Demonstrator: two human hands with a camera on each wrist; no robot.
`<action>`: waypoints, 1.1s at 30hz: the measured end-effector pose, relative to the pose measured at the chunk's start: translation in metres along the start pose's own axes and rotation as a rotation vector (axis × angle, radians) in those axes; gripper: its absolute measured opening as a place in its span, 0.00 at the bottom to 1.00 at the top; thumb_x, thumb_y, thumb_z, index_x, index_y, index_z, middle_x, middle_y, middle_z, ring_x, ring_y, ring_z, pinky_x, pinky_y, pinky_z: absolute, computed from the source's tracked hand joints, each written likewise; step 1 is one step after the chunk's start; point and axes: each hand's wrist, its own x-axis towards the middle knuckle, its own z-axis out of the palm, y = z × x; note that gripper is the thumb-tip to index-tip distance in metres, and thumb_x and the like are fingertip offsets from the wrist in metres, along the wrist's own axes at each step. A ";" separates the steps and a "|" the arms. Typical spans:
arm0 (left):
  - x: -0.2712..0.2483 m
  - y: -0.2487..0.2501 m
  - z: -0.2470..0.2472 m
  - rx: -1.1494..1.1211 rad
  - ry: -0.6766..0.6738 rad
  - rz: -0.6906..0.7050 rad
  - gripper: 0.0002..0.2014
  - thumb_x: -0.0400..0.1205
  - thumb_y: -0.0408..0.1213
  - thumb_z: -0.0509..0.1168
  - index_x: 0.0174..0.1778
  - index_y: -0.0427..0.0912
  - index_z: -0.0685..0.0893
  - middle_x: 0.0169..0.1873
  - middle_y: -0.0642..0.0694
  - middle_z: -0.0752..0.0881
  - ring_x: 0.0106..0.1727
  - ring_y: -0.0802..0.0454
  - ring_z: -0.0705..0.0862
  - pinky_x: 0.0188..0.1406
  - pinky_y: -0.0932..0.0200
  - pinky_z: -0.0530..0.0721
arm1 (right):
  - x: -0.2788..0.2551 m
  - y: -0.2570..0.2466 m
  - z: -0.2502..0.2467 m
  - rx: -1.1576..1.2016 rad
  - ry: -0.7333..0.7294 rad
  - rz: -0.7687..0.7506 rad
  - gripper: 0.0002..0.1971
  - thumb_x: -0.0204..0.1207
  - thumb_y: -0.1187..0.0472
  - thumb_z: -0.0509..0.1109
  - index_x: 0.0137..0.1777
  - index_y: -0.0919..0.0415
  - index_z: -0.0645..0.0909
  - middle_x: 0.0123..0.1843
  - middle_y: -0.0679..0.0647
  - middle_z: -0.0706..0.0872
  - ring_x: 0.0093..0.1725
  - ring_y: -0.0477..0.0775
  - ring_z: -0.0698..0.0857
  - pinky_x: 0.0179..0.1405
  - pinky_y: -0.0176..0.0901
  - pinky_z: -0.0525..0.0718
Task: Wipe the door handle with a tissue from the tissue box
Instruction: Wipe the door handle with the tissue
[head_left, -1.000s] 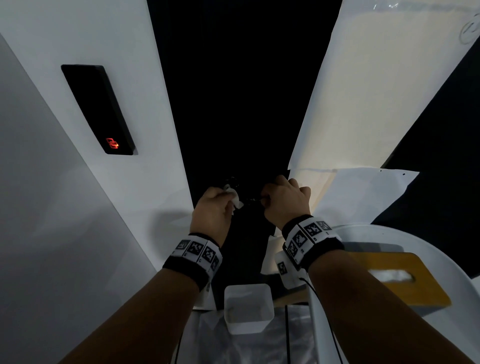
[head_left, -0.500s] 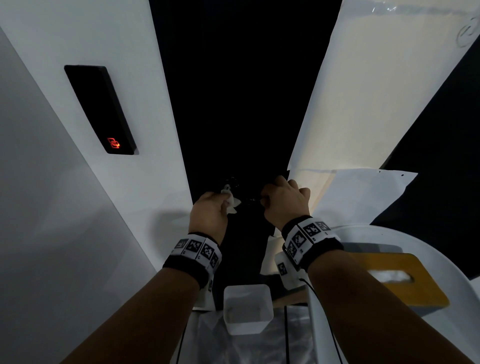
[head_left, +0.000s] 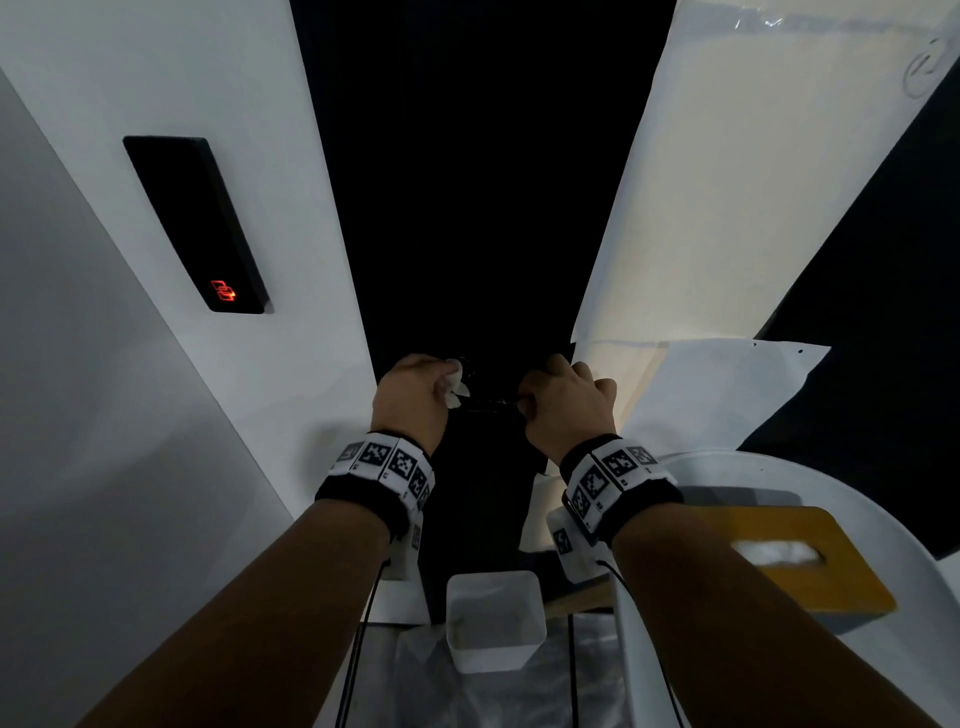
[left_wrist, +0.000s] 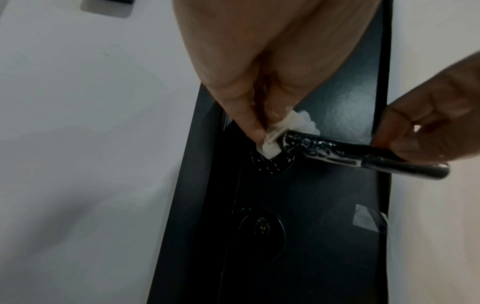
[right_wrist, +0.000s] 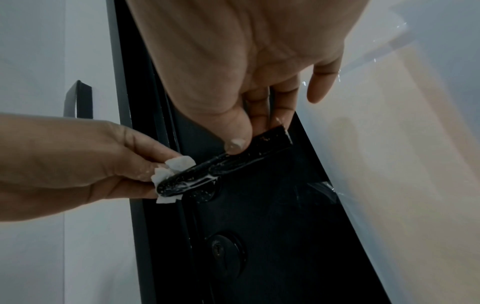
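Note:
A dark metal lever door handle (left_wrist: 345, 153) (right_wrist: 221, 166) (head_left: 491, 404) sticks out from a black door (head_left: 467, 182). My left hand (head_left: 415, 395) (left_wrist: 249, 115) (right_wrist: 85, 164) pinches a crumpled white tissue (left_wrist: 280, 131) (right_wrist: 172, 174) (head_left: 456, 384) against the handle's pivot end, by the round rosette. My right hand (head_left: 563, 402) (right_wrist: 246, 123) (left_wrist: 426, 135) grips the handle's free end between thumb and fingers. A yellow tissue box (head_left: 810, 561) with white tissue in its slot lies on a white round table (head_left: 779, 467) at the lower right.
A keyhole (left_wrist: 262, 226) (right_wrist: 218, 253) sits below the handle. A black card reader (head_left: 197, 223) with a red light is on the white wall at left. A small white bin (head_left: 493, 618) stands below my wrists. A white paper sheet (head_left: 727, 384) hangs at right.
My left hand with the tissue has slid left and slightly up along the handle toward its pivot end. The right hand has kept its grip in place.

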 end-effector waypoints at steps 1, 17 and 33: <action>0.002 0.001 -0.001 0.012 -0.048 0.008 0.17 0.79 0.23 0.60 0.59 0.40 0.86 0.57 0.38 0.85 0.58 0.41 0.83 0.59 0.60 0.77 | 0.000 0.000 0.000 0.000 0.001 0.000 0.12 0.73 0.59 0.61 0.53 0.49 0.82 0.55 0.51 0.77 0.55 0.59 0.74 0.52 0.54 0.65; 0.012 -0.015 -0.011 -0.079 -0.310 0.011 0.15 0.78 0.21 0.62 0.55 0.38 0.88 0.61 0.39 0.84 0.61 0.40 0.82 0.67 0.48 0.78 | 0.001 -0.001 -0.001 -0.013 -0.016 -0.002 0.12 0.73 0.59 0.61 0.54 0.50 0.81 0.55 0.51 0.76 0.56 0.59 0.74 0.53 0.54 0.65; -0.006 -0.001 -0.010 -0.071 -0.086 -0.140 0.08 0.77 0.30 0.66 0.46 0.41 0.89 0.45 0.45 0.91 0.48 0.48 0.87 0.51 0.61 0.82 | 0.000 -0.001 0.001 -0.015 0.000 -0.006 0.12 0.72 0.60 0.62 0.54 0.51 0.81 0.53 0.51 0.76 0.54 0.58 0.74 0.51 0.53 0.65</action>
